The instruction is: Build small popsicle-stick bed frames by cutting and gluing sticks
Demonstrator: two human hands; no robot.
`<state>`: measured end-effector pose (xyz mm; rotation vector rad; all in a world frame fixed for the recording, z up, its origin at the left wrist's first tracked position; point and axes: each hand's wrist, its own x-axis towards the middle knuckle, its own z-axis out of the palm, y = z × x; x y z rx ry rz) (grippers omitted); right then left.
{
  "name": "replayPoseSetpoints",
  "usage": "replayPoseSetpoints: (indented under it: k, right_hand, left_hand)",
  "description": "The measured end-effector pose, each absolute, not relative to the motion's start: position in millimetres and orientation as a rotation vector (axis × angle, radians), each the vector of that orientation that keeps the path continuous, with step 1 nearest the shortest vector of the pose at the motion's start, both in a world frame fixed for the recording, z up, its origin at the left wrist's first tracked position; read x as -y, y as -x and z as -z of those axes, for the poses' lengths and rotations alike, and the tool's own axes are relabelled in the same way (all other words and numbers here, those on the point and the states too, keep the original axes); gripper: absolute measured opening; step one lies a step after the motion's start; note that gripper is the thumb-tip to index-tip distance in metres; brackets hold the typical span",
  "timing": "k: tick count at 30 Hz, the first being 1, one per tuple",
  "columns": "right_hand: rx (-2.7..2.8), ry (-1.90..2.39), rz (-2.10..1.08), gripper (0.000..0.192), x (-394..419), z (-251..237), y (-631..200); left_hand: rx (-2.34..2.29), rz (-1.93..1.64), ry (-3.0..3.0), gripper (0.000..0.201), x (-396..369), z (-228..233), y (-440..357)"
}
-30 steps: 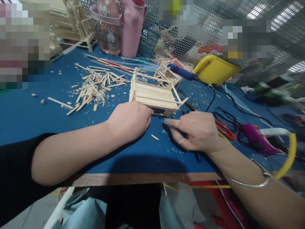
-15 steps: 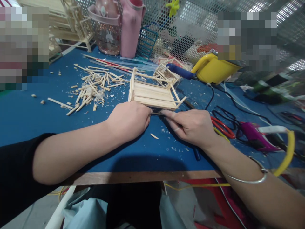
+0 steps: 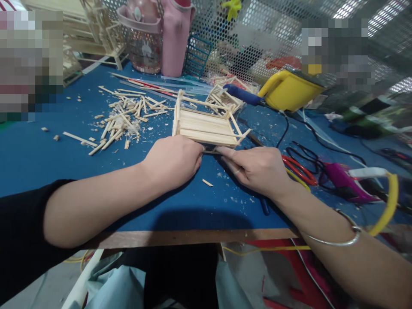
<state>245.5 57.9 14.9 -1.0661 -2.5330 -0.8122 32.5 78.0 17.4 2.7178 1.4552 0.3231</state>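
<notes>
A small wooden stick frame [image 3: 207,126] with a slatted floor and upright corner posts stands on the blue table, tilted slightly in view. My left hand [image 3: 175,161] is closed at its near left corner, fingers curled under and mostly hidden. My right hand [image 3: 257,169] is closed at the near right side, thumb and forefinger pressed against the frame's near edge. Both hands grip that edge, with their fingertips close together. A short loose stick [image 3: 207,183] lies on the table below the hands.
A pile of cut sticks [image 3: 124,118] lies to the left. Behind stand a clear bottle [image 3: 143,47] and a pink tumbler [image 3: 176,38]. A yellow container [image 3: 289,92], blue-handled tool [image 3: 241,94], red-handled tool [image 3: 299,169] and purple tool [image 3: 347,182] are at right.
The view has shifted very slightly. Both hands stay on the near edge of the stick frame, with hardly any movement of the fingers.
</notes>
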Motion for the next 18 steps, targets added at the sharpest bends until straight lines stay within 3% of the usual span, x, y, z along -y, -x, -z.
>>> replayPoseSetpoints:
  k: [18]
  right_hand:
    - [2.491,0.948,0.855,0.027,-52.8,-19.5,-248.3]
  left_hand:
    - [-1.459,-0.316,-2.716,0.032,-78.7,-17.3,-32.1]
